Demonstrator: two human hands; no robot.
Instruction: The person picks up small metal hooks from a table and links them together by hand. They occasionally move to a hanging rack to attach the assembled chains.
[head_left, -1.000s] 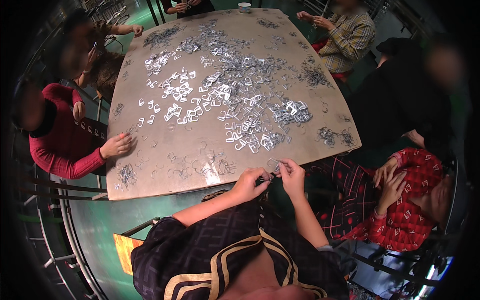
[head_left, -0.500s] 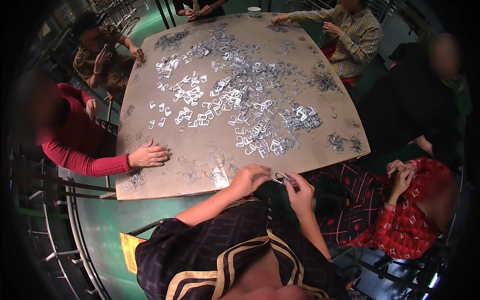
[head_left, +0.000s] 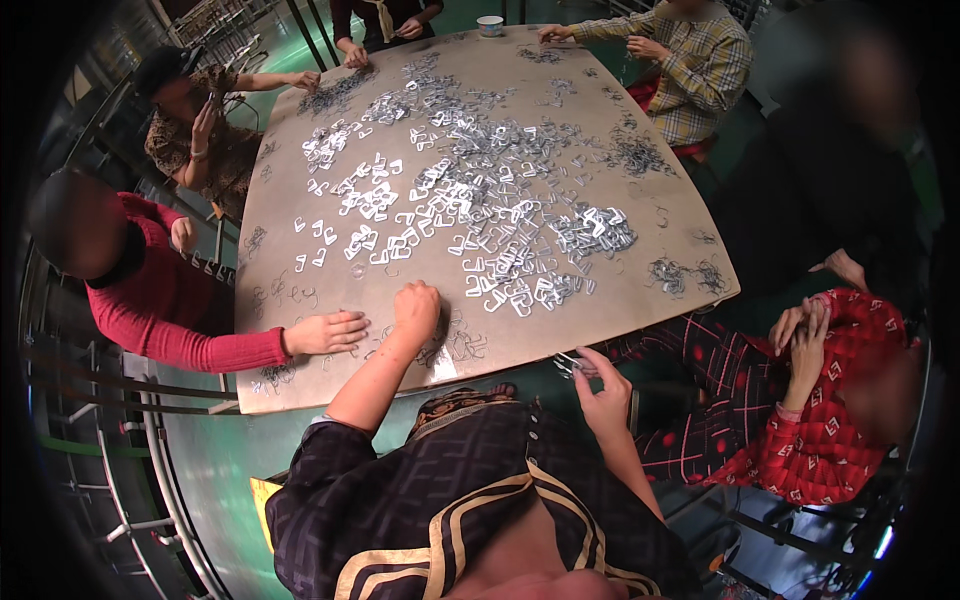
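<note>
My left hand (head_left: 418, 312) is over the near part of the table, its fingers curled down and closed beside a scatter of thin wire pieces (head_left: 465, 342). Its fingertips are hidden, so whatever they pinch cannot be seen. Just beyond the table's near edge, my right hand (head_left: 605, 395) pinches small silvery metal hooks (head_left: 571, 362) between thumb and fingers. A broad spread of flat, J-shaped metal hooks (head_left: 510, 235) covers the middle of the table (head_left: 330, 270).
A co-worker's hand (head_left: 328, 332) in a red sleeve rests on the table close left of mine. To my right sits a person in a red patterned jacket (head_left: 840, 420). Small wire heaps (head_left: 665, 275) lie near the right edge. At the far edge stands a bowl (head_left: 490, 26).
My left hand has left the hook at my right hand and moved left onto the table by the wire pieces. The red-sleeved hand slid right; a far-left co-worker's arm now reaches onto the table.
</note>
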